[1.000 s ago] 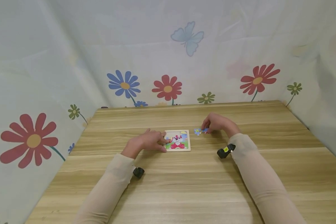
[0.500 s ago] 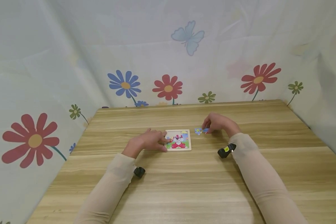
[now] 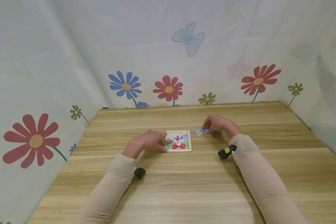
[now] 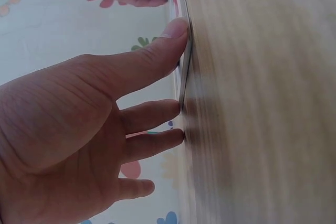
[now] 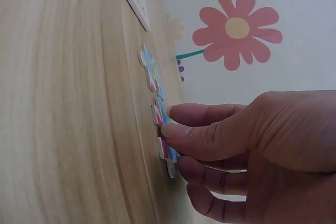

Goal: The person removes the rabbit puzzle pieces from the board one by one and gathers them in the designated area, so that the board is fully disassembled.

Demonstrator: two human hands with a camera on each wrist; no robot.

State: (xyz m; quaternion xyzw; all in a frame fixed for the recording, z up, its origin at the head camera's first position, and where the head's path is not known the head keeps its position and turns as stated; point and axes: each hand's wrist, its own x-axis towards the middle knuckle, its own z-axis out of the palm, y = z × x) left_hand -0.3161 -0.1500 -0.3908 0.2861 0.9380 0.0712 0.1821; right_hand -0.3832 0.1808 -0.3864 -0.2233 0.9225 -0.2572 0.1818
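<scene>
My left hand (image 3: 149, 141) touches the left side of a small wooden jigsaw puzzle tray (image 3: 190, 147), its thumb at the near corner and a finger over the picture. In the left wrist view its fingers (image 4: 152, 145) are spread and fairly straight. The tray's picture shows a white and red cartoon animal, with a pale bare patch at the upper left. To the tray's right, my right hand (image 3: 216, 122) pinches a blue and red jigsaw piece (image 5: 159, 115) low at the tabletop. Beside that lies a blue piece with a yellow mark (image 5: 152, 72).
The wood-grain table (image 3: 184, 186) reaches back to a white curtain (image 3: 145, 40) printed with flowers and a butterfly. Both wrists carry small black cameras, one on the left wrist (image 3: 139, 172) and one on the right wrist (image 3: 225, 152).
Both hands stay almost in place, the left at the tray and the right at the jigsaw pieces. Only the head view shifts very slightly.
</scene>
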